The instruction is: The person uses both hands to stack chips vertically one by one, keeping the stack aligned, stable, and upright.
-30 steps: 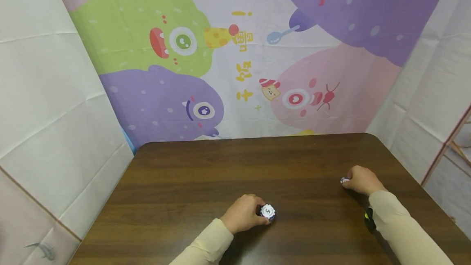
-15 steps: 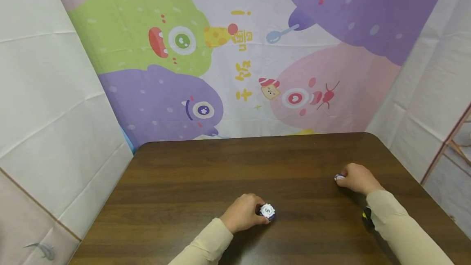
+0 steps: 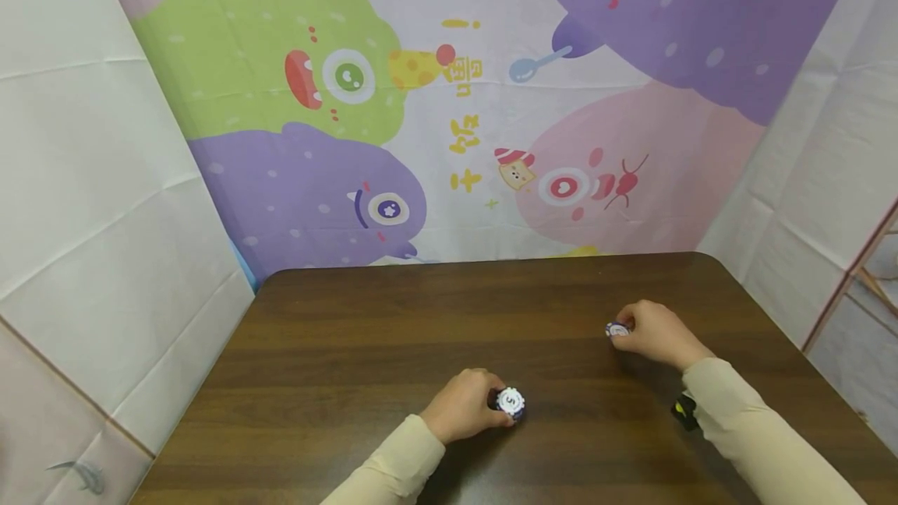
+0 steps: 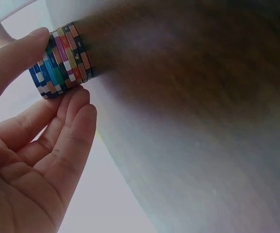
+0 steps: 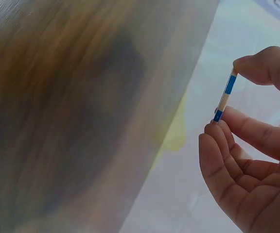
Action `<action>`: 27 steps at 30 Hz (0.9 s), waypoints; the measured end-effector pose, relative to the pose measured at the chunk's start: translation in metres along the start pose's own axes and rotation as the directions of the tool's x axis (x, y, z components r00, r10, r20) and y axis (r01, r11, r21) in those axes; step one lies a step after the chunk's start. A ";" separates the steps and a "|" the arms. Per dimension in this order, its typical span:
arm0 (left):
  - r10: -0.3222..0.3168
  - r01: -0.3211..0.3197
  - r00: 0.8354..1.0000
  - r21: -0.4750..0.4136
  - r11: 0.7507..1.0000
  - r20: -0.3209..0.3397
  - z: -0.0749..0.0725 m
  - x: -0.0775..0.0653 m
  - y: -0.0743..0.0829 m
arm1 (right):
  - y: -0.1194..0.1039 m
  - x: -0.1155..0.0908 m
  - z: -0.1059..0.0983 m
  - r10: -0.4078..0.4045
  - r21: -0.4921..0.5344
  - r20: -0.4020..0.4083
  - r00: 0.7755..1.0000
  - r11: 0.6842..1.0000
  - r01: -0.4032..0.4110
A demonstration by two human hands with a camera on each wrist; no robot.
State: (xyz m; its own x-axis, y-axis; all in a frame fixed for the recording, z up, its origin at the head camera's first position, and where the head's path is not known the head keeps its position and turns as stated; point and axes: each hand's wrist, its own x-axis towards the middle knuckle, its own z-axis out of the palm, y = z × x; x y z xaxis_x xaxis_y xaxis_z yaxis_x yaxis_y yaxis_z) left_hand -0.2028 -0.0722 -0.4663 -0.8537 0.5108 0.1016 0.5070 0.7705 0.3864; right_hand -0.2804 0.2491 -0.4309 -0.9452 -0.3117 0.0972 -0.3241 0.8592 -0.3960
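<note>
A stack of poker chips (image 3: 510,404) stands on the table, its top chip white with a dark numeral. My left hand (image 3: 464,407) grips the stack from the left between thumb and fingers. In the left wrist view the stack (image 4: 62,60) shows several layers with blue, green, purple, red and orange edges. Farther right and back, my right hand (image 3: 662,333) pinches a single blue and white poker chip (image 3: 617,330). Seen edge-on in the right wrist view, that chip (image 5: 225,94) is held by thumb and fingertips, above the blurred tabletop.
The dark wooden table (image 3: 365,333) ends at a printed cartoon cloth (image 3: 477,232) along its back edge. White cloth walls (image 3: 105,162) flank it left and right. A dark band with a yellow mark (image 3: 684,411) shows at the right wrist.
My right hand has moved left with the single poker chip, toward the stack. The left hand and the stack have stayed in place.
</note>
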 end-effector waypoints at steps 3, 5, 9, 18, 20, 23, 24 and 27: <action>-0.005 0.005 1.000 -0.002 1.000 0.004 0.000 0.000 0.000 | -0.012 0.001 0.000 -0.041 0.000 -0.006 0.999 0.999 0.041; -0.008 0.008 1.000 0.000 1.000 0.006 0.000 0.000 0.000 | -0.020 0.002 0.001 -0.064 -0.005 -0.010 0.998 0.998 0.064; -0.011 0.010 1.000 0.011 1.000 0.005 0.000 0.000 0.001 | -0.035 0.002 0.005 -0.102 -0.023 -0.020 0.995 0.995 0.102; 0.002 -0.002 1.000 0.013 1.000 -0.007 0.000 0.000 0.000 | -0.077 -0.002 0.013 -0.216 -0.012 -0.019 0.976 0.976 0.216; 0.004 -0.004 1.000 0.009 1.000 -0.009 0.000 0.000 0.000 | -0.084 -0.004 0.015 -0.227 -0.013 -0.013 0.974 0.974 0.227; 0.004 -0.003 1.000 0.004 1.000 -0.012 0.000 0.000 0.000 | -0.094 -0.004 0.017 -0.246 -0.009 -0.007 0.969 0.969 0.246; 0.002 -0.002 1.000 0.003 1.000 -0.012 0.000 0.000 0.000 | -0.096 -0.005 0.018 -0.257 -0.006 -0.005 0.966 0.966 0.257; -0.002 0.002 1.000 0.000 1.000 -0.012 0.000 -0.001 0.000 | -0.104 -0.006 0.022 -0.282 0.003 0.003 0.960 0.960 0.282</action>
State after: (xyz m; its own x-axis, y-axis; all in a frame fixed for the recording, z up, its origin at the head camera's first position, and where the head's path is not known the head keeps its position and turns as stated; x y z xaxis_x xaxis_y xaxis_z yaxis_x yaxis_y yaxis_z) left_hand -0.2023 -0.0725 -0.4660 -0.8558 0.5049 0.1121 0.5056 0.7711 0.3869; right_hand -0.2406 0.1524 -0.4098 -0.8155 -0.5423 0.2022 -0.5770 0.7353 -0.3554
